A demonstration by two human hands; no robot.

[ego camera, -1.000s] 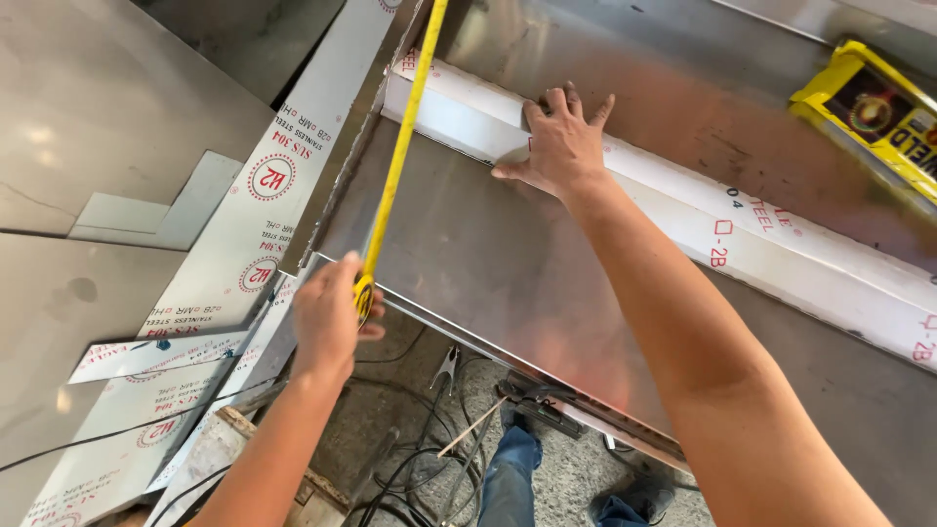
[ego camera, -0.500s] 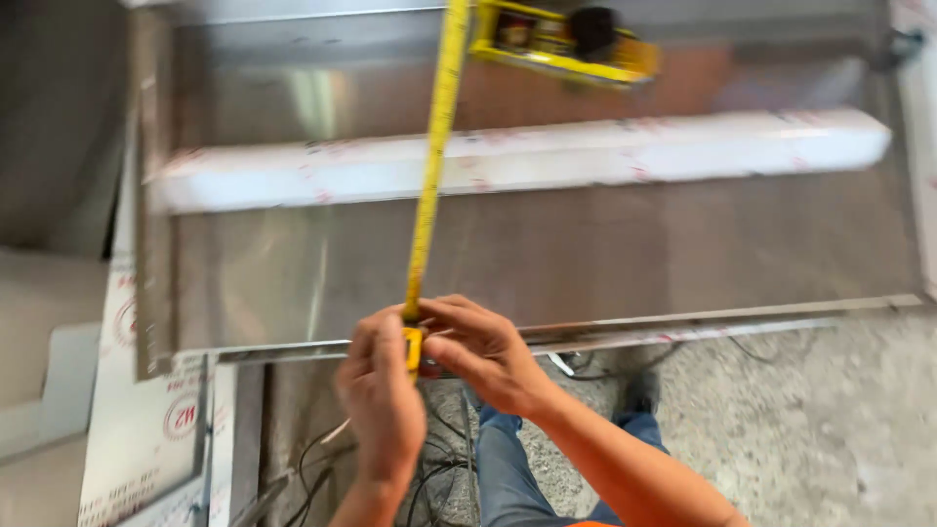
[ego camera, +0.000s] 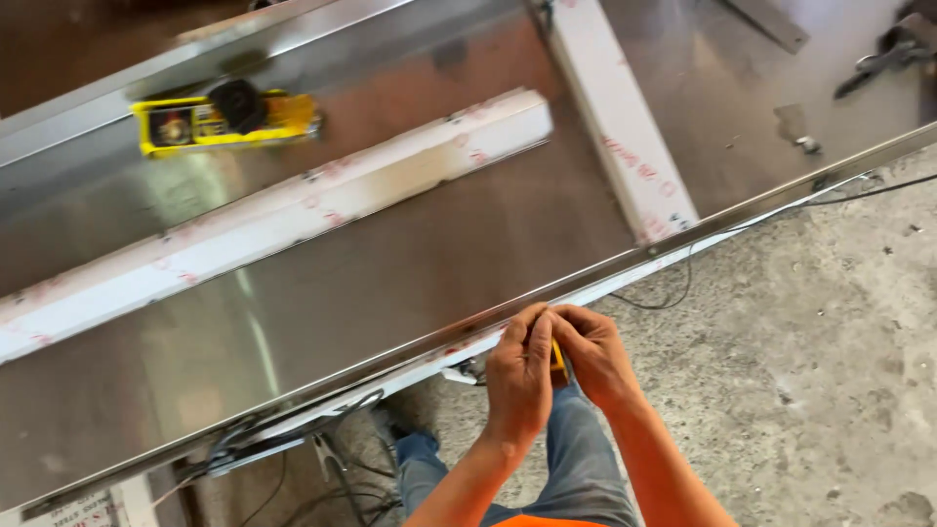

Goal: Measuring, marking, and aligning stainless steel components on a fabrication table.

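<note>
Hands meet at near edge of steel sheet (ego camera: 390, 283): left hand (ego camera: 517, 376) and right hand (ego camera: 595, 356) both clenched round small yellow tape measure (ego camera: 557, 362), no blade drawn across sheet, measuring unfinished by appearance.

A round red, black and white label (ego camera: 176, 127) sat on the yellow tool (ego camera: 226, 119) near the steel sheet's (ego camera: 410, 283) far edge. A white sticker with red print (ego camera: 83, 509) lay at the sheet's near left corner.

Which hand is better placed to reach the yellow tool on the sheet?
Left, probably. The left hand sits nearer the yellow tool, up and to its left; the right hand would cross over. Both pinch a small yellow item.
</note>
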